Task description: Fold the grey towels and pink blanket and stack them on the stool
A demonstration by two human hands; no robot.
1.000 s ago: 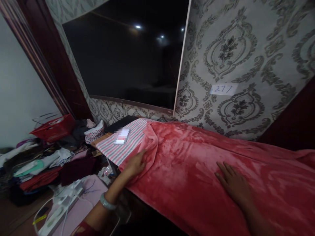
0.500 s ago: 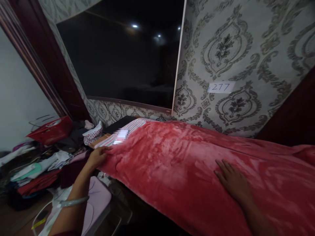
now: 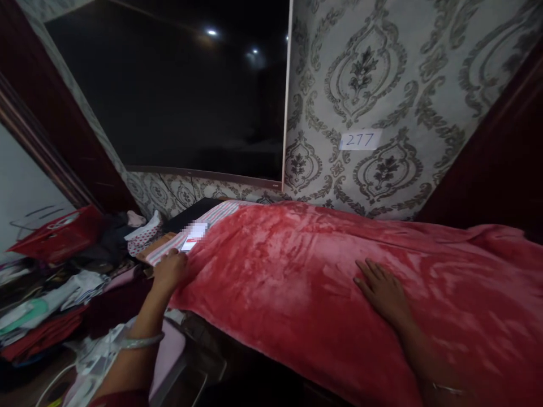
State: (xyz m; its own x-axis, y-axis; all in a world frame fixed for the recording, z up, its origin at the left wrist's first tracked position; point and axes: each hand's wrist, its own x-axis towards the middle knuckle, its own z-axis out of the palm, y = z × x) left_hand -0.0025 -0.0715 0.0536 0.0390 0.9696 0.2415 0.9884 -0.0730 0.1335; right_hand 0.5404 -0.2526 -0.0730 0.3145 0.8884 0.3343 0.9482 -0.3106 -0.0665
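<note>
A red plush blanket (image 3: 288, 271) with paler pink patches lies spread over a long surface below the TV. At its left edge my left hand (image 3: 169, 270) is closed, the fingers bent down over the blanket's border; the fingertips are partly hidden. Just beyond those fingers, a phone (image 3: 190, 243) with a lit, blurred screen rests on a striped cloth (image 3: 223, 210). My right hand (image 3: 382, 288) lies flat on the blanket towards the right, fingers slightly spread, holding nothing.
Heaped clothes (image 3: 76, 294) and a red bag (image 3: 59, 232) fill the left side. A pink stool (image 3: 169, 353) stands below my left arm. The large TV (image 3: 182, 90) hangs behind, beside a paper marked 277 (image 3: 360, 139). The blanket's front edge overhangs a dark space.
The view has turned a little to the right. My left hand has moved slightly closer to the phone along the blanket's edge. My right hand still lies flat on the blanket.
</note>
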